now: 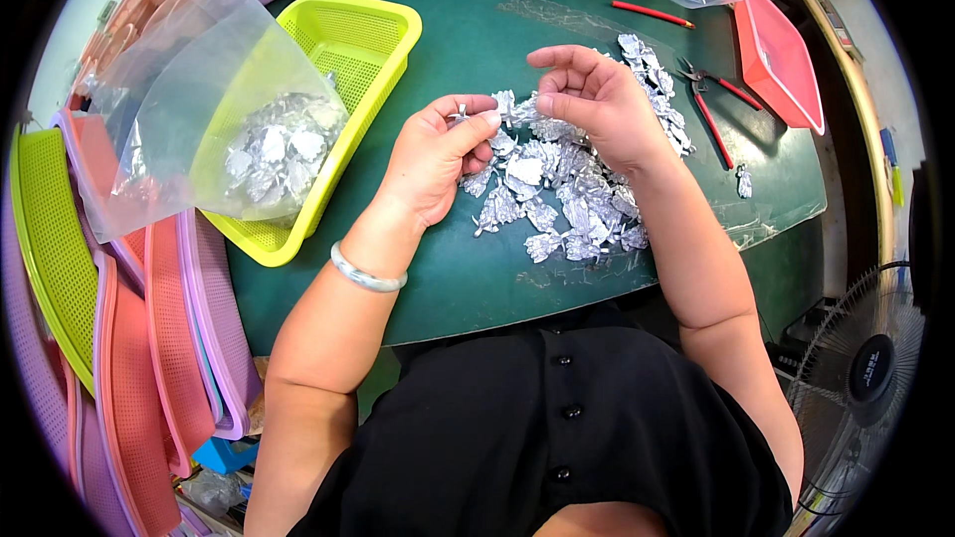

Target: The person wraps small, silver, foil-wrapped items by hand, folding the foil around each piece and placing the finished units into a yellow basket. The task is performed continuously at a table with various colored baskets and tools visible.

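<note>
- Head view: the person's left hand [438, 154] is beside the left edge of a pile of crinkled, leaf-like, silver-coloured pieces [582, 199] on the dark-green tabletop [468, 40]; its thumb and forefinger pinch 1 small silver-coloured piece [461, 113], mostly hidden by the fingers.
- Right hand [597, 104] is above the far part of the pile, fingers curled, with a wide gap between thumb and forefinger.
- Left of the left hand, a clear plastic bag [199, 89] of similar pieces [274, 149] lies partly in a lime-green, rectangular, perforated plastic basket [398, 35].
- Right of the pile, pliers with 2 red handles [712, 129] lie with handles apart, near a coral-pink plastic tray [781, 65].
- 1 stray silver-coloured piece [744, 181] lies near the pliers.
- Beyond the pile lies a slim red stick [652, 14].
</note>
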{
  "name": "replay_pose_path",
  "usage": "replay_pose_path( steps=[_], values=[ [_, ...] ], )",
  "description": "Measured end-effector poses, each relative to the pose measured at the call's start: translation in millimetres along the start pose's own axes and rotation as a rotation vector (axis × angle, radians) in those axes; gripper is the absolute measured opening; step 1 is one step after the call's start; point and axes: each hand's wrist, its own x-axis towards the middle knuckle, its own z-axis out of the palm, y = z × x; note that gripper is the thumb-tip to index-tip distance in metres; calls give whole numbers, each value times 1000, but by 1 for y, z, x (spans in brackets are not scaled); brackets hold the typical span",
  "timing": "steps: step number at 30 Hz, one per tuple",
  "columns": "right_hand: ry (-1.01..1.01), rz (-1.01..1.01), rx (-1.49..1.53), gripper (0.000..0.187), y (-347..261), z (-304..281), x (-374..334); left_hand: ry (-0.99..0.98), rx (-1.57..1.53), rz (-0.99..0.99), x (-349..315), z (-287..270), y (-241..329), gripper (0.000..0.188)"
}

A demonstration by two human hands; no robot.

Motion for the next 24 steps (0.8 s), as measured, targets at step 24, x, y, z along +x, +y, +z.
replay_pose_path(
  steps=[24],
  values=[
    [-103, 137, 191, 35, 3, 15, -10, 26, -134, 36, -2, 0, 5, 14]
  ],
)
